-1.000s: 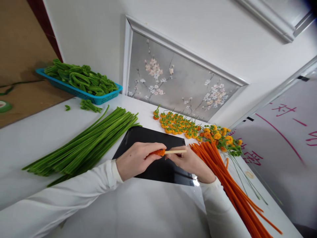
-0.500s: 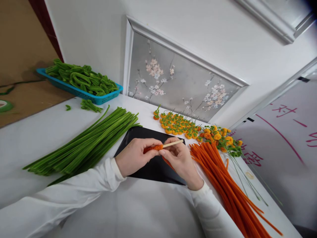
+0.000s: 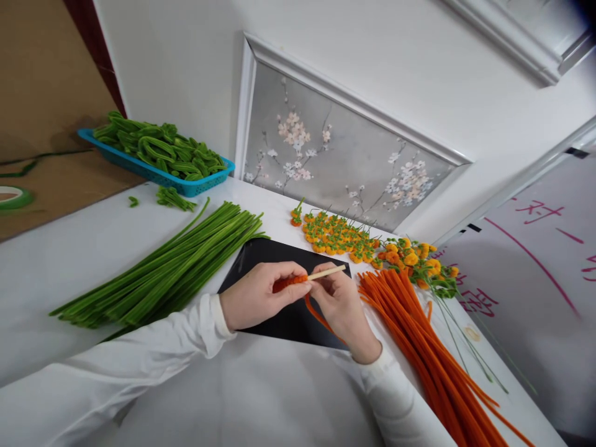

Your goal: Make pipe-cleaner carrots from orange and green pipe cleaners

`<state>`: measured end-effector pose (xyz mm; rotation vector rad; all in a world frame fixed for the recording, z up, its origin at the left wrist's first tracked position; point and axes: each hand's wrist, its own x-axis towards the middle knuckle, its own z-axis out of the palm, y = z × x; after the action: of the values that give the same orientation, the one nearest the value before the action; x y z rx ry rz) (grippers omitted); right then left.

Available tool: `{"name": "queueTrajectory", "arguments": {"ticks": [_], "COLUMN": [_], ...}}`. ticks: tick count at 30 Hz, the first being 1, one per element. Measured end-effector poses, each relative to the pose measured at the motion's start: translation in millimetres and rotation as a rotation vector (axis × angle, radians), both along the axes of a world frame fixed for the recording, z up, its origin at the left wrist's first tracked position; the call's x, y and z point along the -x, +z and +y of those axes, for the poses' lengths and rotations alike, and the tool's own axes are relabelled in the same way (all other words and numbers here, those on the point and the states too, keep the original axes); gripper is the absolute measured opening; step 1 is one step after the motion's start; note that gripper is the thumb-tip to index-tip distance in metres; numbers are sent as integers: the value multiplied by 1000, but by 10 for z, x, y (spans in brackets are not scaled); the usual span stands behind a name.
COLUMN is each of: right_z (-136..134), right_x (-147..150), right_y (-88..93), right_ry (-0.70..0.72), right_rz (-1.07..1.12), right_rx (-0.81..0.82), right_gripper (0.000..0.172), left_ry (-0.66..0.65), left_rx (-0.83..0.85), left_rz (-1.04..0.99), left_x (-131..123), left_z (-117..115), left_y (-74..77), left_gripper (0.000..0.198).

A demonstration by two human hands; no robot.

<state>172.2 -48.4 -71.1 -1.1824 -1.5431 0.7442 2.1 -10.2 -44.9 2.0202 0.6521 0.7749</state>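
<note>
My left hand (image 3: 261, 295) is closed around a thin pale wooden stick (image 3: 329, 272), over which an orange pipe cleaner (image 3: 289, 283) is wound in a tight coil. The bare end of the stick points right. My right hand (image 3: 342, 307) pinches at the coil's right end, thumb and index finger meeting the pipe cleaner by the left thumb. A loose orange length hangs in a curve below the right fingers. Both hands are above a black mat (image 3: 293, 326). Part of the coil is hidden by the left fingers.
Green pipe cleaners (image 3: 162, 273) lie left, orange ones (image 3: 419, 360) right. Small orange-yellow pompom flowers (image 3: 339, 233) sit in rows behind the mat, near a flower bunch (image 3: 414, 257). A blue basket (image 3: 205, 185) holds folded green pieces. A framed picture (image 3: 344, 161) leans behind.
The right fingers have shifted slightly on the coil's end, and the loose orange length now bows out more below them. The camera view has shifted a little.
</note>
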Motion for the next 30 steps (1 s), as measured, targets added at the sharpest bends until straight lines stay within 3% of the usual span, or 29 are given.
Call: {"name": "queueTrajectory", "arguments": {"ticks": [5,8,10,12,16,25,30], "right_z": [-50,-101,-140,-175,-220,-240,-213], "right_x": [-16,-60,-86,-101,-96,-51,-69], "right_y": [77,155,217,274,333,340,347], "right_ry": [179,227,184,139,97,-52,-159], "right_rz": [73,-120,-354,-516,-638,-617,-555], "right_rx": [202,265,164,55,-60,-318,-378], "right_gripper": [26,21,14,25,26,17,13], "left_ry": [44,163,222,260,278,252,119], "left_rx": [41,-62,-117,-184,-371,-519,-577], "left_rz": [-55,-19,1,22,87,228,306], "left_x": [17,60,89,112,131,122,99], "left_z": [78,145,179,199,212,193,128], "left_y": [24,28,24,14,-18,-95,-102], "left_gripper": [15,13,15,17,18,21,20]}}
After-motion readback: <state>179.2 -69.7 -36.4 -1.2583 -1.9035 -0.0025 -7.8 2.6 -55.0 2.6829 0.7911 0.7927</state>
